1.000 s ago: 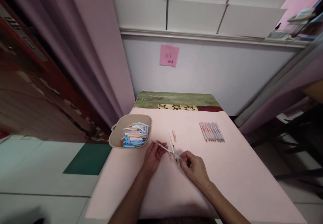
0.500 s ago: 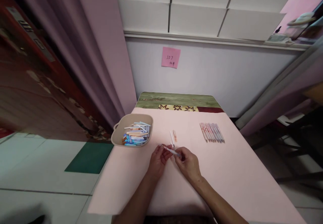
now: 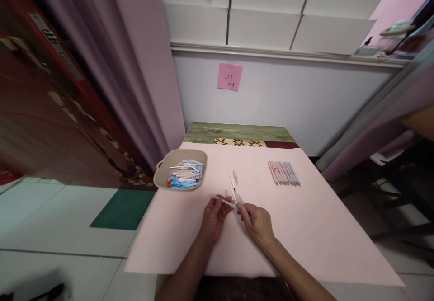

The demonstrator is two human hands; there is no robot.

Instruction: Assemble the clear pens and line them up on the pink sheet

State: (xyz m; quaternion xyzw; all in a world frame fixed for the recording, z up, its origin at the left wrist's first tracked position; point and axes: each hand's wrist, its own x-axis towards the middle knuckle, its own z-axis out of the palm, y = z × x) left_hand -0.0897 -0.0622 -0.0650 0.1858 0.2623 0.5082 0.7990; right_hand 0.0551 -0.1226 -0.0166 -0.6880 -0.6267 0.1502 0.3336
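My left hand (image 3: 213,217) is closed on a slim pale pen barrel (image 3: 224,200), which slants down to the right above the table. My right hand (image 3: 257,222) is pinched close to the barrel's right end, on a small pale pen part (image 3: 239,198) that points away from me; its lower end is hidden by the fingers. Just beyond the hands lie a thin white pen refill (image 3: 232,180) and a short peach pen piece (image 3: 235,177). Another thin white stick (image 3: 233,193) and a small beige piece (image 3: 227,193) are close to my fingertips.
A beige basket (image 3: 162,174) with many loose pen parts stands at the left. To the right, several pens (image 3: 284,173) lie side by side in a row. The pink-covered table (image 3: 305,237) meets a wall bearing a pink note (image 3: 229,77).
My right hand has drawn slightly right, away from the barrel's end, and a pale part now shows at its fingertips. My left hand still holds the barrel. The view has shifted a little.
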